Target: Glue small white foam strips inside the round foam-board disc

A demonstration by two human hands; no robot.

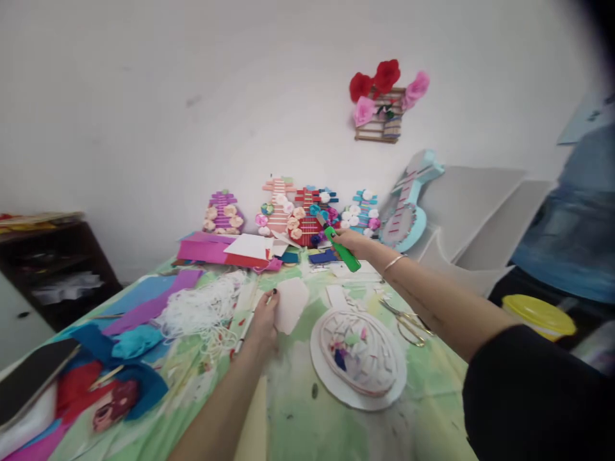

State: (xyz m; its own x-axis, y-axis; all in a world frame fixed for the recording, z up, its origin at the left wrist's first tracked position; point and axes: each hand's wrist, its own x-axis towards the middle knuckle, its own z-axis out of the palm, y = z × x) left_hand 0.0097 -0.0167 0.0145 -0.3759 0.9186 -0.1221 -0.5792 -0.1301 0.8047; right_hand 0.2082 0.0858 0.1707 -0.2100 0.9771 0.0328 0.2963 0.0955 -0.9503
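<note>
My left hand [263,323] is closed on the edge of a pale, many-sided piece of card [292,305], thumb on top. Stretched forward over the back of the table, my right hand [353,241] grips a green utility knife [346,256], its blade end pointing up and left. The knife is apart from the card. Nearer me lies a white oval cardboard form [318,371] with a raised ring and small coloured scraps inside. To its right are gold-handled scissors [410,326]. A white pen or marker [244,333] rests beside my left hand.
Tangled white string [199,310] and coloured paper or felt [137,342] cover the left side. Coloured sheets [204,248] are stacked at the back. Flower-trimmed instrument-shaped crafts [277,205] and a light blue one [416,214] lean against the wall. A yellow-lidded tub [538,314] stands right.
</note>
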